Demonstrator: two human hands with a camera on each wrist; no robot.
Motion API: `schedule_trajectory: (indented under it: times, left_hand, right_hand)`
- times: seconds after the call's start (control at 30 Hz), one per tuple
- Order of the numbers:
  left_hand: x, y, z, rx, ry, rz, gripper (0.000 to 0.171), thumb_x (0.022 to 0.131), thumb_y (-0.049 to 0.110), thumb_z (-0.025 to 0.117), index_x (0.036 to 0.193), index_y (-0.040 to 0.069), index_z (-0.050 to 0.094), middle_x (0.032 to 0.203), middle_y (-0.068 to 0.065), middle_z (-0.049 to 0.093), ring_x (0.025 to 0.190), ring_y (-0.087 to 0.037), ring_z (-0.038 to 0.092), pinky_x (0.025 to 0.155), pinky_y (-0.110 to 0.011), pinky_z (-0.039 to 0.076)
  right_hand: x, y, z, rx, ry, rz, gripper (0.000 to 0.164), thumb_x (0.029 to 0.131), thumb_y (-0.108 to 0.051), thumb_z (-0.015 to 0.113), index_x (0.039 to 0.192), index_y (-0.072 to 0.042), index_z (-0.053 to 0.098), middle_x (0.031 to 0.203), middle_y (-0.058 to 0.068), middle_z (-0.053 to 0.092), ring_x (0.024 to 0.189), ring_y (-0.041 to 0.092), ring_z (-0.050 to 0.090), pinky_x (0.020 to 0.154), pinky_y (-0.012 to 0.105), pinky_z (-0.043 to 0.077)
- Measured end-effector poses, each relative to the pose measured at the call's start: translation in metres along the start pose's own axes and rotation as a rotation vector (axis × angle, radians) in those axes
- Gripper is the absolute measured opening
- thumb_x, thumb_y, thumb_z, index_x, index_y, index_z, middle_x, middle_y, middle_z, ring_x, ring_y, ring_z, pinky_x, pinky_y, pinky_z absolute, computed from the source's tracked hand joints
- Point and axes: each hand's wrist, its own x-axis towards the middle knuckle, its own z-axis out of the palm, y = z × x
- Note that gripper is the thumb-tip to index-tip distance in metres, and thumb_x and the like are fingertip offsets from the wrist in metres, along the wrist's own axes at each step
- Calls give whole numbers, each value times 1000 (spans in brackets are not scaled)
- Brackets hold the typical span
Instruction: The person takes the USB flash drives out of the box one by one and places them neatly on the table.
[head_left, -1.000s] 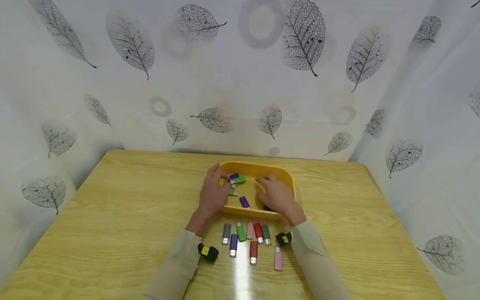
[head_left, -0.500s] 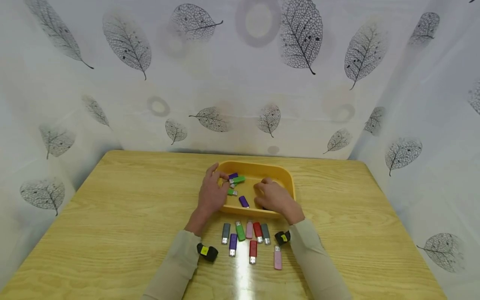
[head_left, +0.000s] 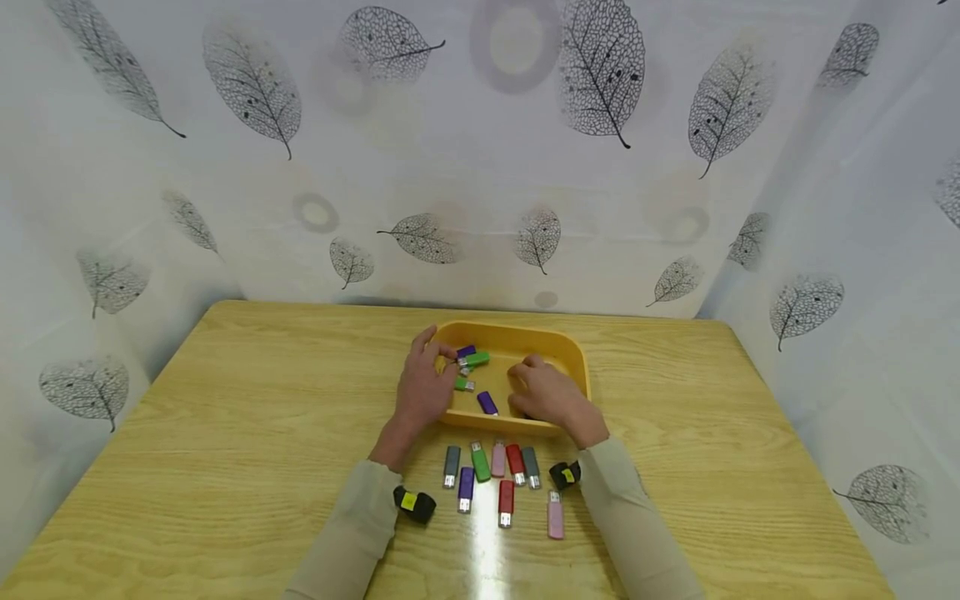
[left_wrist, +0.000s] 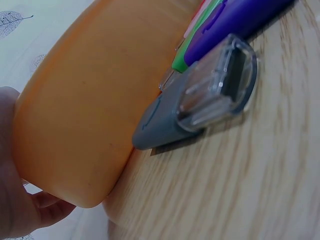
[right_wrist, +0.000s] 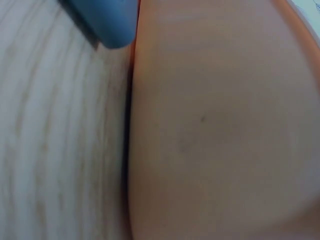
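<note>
A yellow-orange plastic tray (head_left: 517,426) stands on the table with several USB flash drives inside. My left hand (head_left: 425,387) grips its left wall; in the left wrist view the fingers (left_wrist: 47,212) curl around the wall's end. Beside that hand lie a green USB flash drive (head_left: 477,359), another green one (head_left: 461,384) and a purple one (head_left: 467,351). A second purple drive (head_left: 487,403) lies near the front wall. My right hand (head_left: 551,392) is lowered into the tray's right half, fingers bent downward; I cannot tell whether it holds the dark drive hidden beneath it.
In front of the tray, several capped USB flash drives lie on the wooden table: grey (head_left: 452,467), green (head_left: 481,462), purple (head_left: 466,489), red (head_left: 506,503) and pink (head_left: 555,515) among them. A leaf-printed curtain (head_left: 465,167) hangs behind and at both sides.
My right hand has lowered and its fingers have bent more, covering a dark purple drive that showed beneath it a second ago. The left hand keeps its place on the tray.
</note>
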Motion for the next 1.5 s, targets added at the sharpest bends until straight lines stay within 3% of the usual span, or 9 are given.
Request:
schedule_trajectory:
  times: [0.4,0.83,1.03,1.23,1.5]
  left_hand:
    - [-1,1,0,-3,-7,-10,15,91,11,57,100,2,65,156,-15,36,139,-41,39,112,-55,33]
    - [-1,-1,0,-8,-11,-20,13,92,12,58,100,3,64,157,-13,35,141,-40,37,114,-54,31]
    - [0,-1,0,-5,-11,-24,13,92,12,58,100,4,64,157,-13,34,141,-40,37,114,-54,31]
    - [0,-2,0,-10,-10,-16,14,92,12,58,101,2,65,157,-13,34,141,-39,37,113,-54,31]
    - [0,-2,0,-9,-4,0,14,91,10,58,100,1,65,155,-15,36,140,-40,39,113,-54,33]
  right_hand:
    - [-1,-2,-2,13,-17,6,46,91,-26,65,132,-5,59,129,17,54,89,23,60,83,40,53]
    - [-1,-2,-1,8,-23,15,47,91,-26,64,132,-5,59,130,17,53,90,23,60,84,40,53]
    - [-1,-2,-2,45,-27,12,56,91,-26,63,144,-10,49,136,19,50,84,21,59,76,38,54]
    - [-1,-1,-3,99,-36,-62,64,93,-31,64,152,-20,40,147,21,41,80,20,60,67,34,53]
    - [-2,3,-2,101,-64,-222,55,95,-31,64,146,-13,51,144,26,45,98,29,65,84,44,55]
